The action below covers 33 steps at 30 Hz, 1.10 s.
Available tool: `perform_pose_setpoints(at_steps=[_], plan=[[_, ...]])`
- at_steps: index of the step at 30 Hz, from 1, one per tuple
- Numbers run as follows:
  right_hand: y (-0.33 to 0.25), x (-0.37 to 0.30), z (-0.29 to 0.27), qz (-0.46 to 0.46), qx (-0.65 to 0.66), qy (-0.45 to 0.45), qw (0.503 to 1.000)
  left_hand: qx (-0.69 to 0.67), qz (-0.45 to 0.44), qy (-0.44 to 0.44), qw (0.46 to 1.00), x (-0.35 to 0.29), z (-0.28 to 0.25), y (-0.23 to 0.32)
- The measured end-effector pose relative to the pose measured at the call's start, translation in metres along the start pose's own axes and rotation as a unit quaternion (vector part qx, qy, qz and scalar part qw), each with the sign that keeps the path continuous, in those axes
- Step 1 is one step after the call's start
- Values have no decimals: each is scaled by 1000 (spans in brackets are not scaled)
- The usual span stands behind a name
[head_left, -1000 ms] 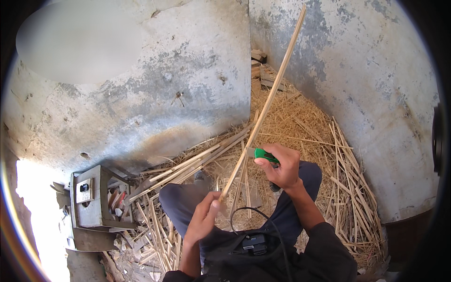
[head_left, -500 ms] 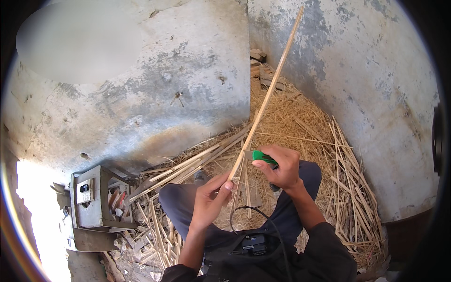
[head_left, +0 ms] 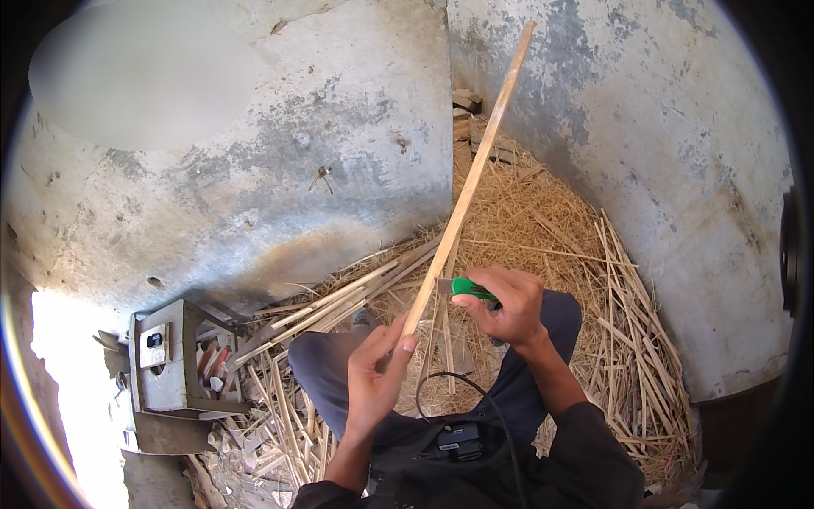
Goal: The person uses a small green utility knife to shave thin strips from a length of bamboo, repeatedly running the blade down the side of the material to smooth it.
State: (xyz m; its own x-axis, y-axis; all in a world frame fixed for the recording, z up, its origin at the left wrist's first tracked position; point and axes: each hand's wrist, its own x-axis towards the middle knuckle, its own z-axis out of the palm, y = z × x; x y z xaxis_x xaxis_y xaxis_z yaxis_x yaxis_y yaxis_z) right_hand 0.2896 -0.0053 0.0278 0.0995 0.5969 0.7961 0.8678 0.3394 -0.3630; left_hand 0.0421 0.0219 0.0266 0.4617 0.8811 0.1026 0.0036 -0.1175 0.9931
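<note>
Green knife (head_left: pixel 465 289) beside wooden strip (head_left: pixel 467 195)

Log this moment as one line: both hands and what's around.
left hand: gripping wooden strip, lower part | right hand: holding green-handled cutter, blade beside strip | contact: unclear | around: straw-like litter, loose strips

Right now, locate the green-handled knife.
In the head view, the green-handled knife is right of centre, in the right hand, beside the wooden strip.

Wooden strip (head_left: pixel 469 199): lower end was hidden in the left hand (head_left: pixel 376 366).
Green knife (head_left: pixel 468 289): the right hand (head_left: pixel 514 305) partly covered its handle.
Wall (head_left: pixel 365 93): upper left was blurred.
</note>
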Motion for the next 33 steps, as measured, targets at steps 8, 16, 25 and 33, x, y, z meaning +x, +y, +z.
perform_pose_setpoints(at_steps=[8,16,25,33], plan=[[0,-1,4,-11,2,11,1000,-5,-6,12,1000,-6,-3,-6],[-1,0,9,-15,0,-6,1000,25,-13,35,999,-12,-6,-13],[13,-9,28,-27,3,45,999,2,-30,31,999,-16,-11,-20],[59,33,-25,175,-90,39,980,17,-80,16,997,-38,-34,-25]])
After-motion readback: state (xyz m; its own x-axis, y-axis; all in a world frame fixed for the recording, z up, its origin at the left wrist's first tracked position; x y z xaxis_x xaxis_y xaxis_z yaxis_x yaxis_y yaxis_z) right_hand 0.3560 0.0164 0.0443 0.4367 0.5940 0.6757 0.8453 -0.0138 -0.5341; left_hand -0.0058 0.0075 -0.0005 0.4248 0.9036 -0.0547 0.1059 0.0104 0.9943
